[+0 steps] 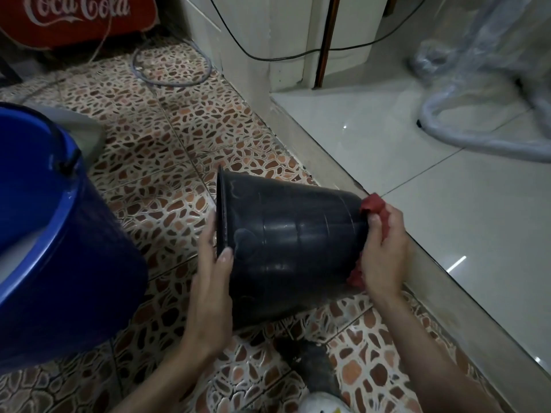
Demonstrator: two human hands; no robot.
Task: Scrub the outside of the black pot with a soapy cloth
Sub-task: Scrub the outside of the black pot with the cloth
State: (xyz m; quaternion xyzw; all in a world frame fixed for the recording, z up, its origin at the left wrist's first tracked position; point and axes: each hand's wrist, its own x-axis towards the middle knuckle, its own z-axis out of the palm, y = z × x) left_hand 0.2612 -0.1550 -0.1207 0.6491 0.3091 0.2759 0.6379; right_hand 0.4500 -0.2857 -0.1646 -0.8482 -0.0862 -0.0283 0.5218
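Note:
The black pot (286,234) lies on its side above the patterned floor, its rim pointing left and its base to the right. My left hand (213,272) holds the rim, thumb over the outer wall and fingers going inside. My right hand (383,248) grips a red cloth (374,204) and presses it against the pot's base. Part of the cloth shows above my fingers and part below at the base's lower edge. The base itself is hidden behind my hand.
A large blue bucket (44,234) stands close on the left. A raised step with glossy white tiles (417,174) runs along the right. A red Coca-Cola cooler (77,19) stands far back, cables and a hose (173,70) lie on the floor, and plastic-wrapped items (483,84) sit at upper right.

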